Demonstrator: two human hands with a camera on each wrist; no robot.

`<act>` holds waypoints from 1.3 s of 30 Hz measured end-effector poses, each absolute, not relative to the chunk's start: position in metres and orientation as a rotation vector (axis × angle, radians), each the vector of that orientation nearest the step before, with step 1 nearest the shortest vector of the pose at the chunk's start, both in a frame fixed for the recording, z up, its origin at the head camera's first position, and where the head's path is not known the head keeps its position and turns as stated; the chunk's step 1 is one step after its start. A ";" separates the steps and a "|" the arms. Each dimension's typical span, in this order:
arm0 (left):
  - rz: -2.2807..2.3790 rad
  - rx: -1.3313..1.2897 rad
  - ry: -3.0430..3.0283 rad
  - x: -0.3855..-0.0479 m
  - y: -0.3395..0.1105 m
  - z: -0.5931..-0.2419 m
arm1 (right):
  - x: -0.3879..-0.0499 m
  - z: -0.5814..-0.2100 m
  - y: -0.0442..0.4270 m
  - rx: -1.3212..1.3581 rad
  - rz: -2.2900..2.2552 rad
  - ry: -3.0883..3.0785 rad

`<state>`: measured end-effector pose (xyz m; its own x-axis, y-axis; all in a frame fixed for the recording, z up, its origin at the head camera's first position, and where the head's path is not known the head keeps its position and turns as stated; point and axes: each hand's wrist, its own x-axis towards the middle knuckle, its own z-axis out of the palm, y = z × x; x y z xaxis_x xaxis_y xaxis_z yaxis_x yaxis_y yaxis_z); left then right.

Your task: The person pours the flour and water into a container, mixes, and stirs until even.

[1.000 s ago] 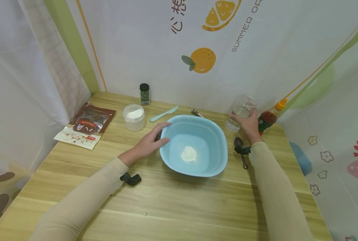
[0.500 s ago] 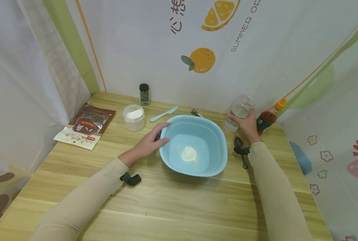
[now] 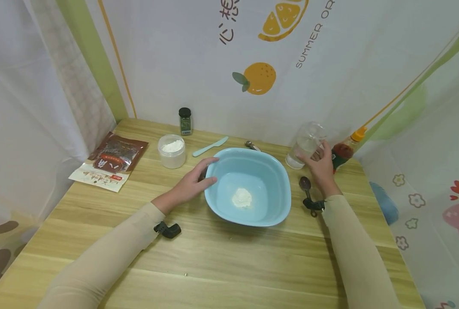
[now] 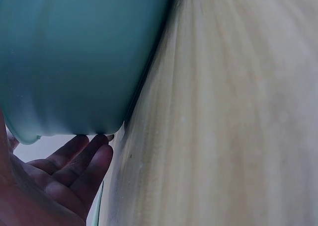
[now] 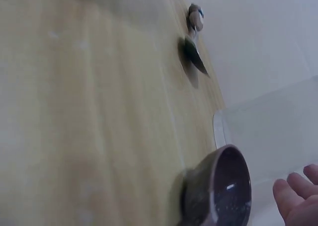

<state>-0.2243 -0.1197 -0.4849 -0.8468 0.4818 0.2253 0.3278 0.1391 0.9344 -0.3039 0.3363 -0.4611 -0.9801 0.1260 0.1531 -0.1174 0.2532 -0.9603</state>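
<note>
- Since the earlier frame, the right hand point(image 3: 320, 166) has dropped slightly toward the bottom of the frame and loosened, its fingers now straighter beside the clear container point(image 3: 303, 145).
- That container, right of centre, has shifted slightly left and stands on the bench point(image 3: 229, 266).
- Right fingers are released from their grip; I cannot tell whether any fingertip touches the container.
- At left of centre, the left hand point(image 3: 188, 185) grips the rim of the blue basin point(image 3: 270, 182), its thumb on the edge and fingers against the outer wall.
- Centred in the frame, the basin holds a small mound of white powder point(image 3: 242, 198).
- Just below the clear container lies a dark spoon point(image 3: 305, 183); right of the right hand is an orange-capped bottle point(image 3: 342, 151).
- Toward the upper left stand an open powder jar point(image 3: 172, 159) and a black-capped jar point(image 3: 185, 122), with a pale knife point(image 3: 209, 147) just right.
</note>
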 end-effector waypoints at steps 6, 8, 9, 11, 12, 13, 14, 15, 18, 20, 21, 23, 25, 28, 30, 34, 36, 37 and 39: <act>1.805 0.815 2.268 -0.226 -0.119 -0.486 | -0.279 -0.460 0.340 -0.002 1.867 -2.231; 1.802 0.812 2.269 -0.225 -0.119 -0.486 | -0.270 -0.460 0.343 -0.004 1.853 -2.239; 1.802 0.810 2.269 -0.225 -0.119 -0.485 | -0.266 -0.460 0.344 -0.005 1.848 -2.247; 1.798 0.810 2.270 -0.225 -0.118 -0.486 | -0.257 -0.461 0.347 -0.015 1.825 -2.272; 1.796 0.809 2.273 -0.225 -0.118 -0.486 | -0.254 -0.461 0.348 -0.022 1.812 -2.287; 1.795 0.807 2.274 -0.225 -0.118 -0.486 | -0.250 -0.462 0.349 -0.025 1.798 -2.301; 1.796 0.806 2.274 -0.225 -0.118 -0.486 | -0.246 -0.462 0.350 -0.035 1.774 -2.323; 1.796 0.804 2.275 -0.225 -0.118 -0.486 | -0.243 -0.462 0.351 -0.041 1.756 -2.338; 1.797 0.798 2.278 -0.224 -0.119 -0.487 | -0.233 -0.462 0.353 -0.050 1.673 -2.383; 1.800 0.800 2.274 -0.224 -0.119 -0.487 | -0.227 -0.462 0.354 -0.052 1.628 -2.404; 1.800 0.803 2.273 -0.224 -0.119 -0.487 | -0.225 -0.463 0.355 -0.045 1.619 -2.403; 1.800 0.808 2.270 -0.224 -0.118 -0.486 | -0.220 -0.463 0.356 -0.032 1.614 -2.396; 1.800 0.810 2.272 -0.224 -0.118 -0.486 | -0.215 -0.464 0.358 -0.021 1.606 -2.402; 1.802 0.812 2.277 -0.224 -0.119 -0.487 | -0.209 -0.466 0.362 0.000 1.569 -2.439; 1.807 0.814 2.275 -0.224 -0.119 -0.487 | -0.205 -0.466 0.364 0.010 1.527 -2.481; 1.806 0.815 2.273 -0.224 -0.119 -0.485 | -0.197 -0.468 0.367 0.036 1.447 -2.558; 1.804 0.809 2.274 -0.224 -0.119 -0.484 | -0.194 -0.470 0.370 0.054 1.414 -2.597; 1.803 0.807 2.277 -0.224 -0.119 -0.484 | -0.192 -0.470 0.371 0.065 1.406 -2.613; 1.803 0.808 2.279 -0.223 -0.119 -0.484 | -0.189 -0.472 0.374 0.077 1.394 -2.648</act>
<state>-0.2232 -0.1189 -0.4836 -0.8493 0.4778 0.2245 0.3284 0.1452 0.9333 -0.1894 0.3738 -0.4716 -0.9877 0.0239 0.1545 -0.1138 0.5675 -0.8155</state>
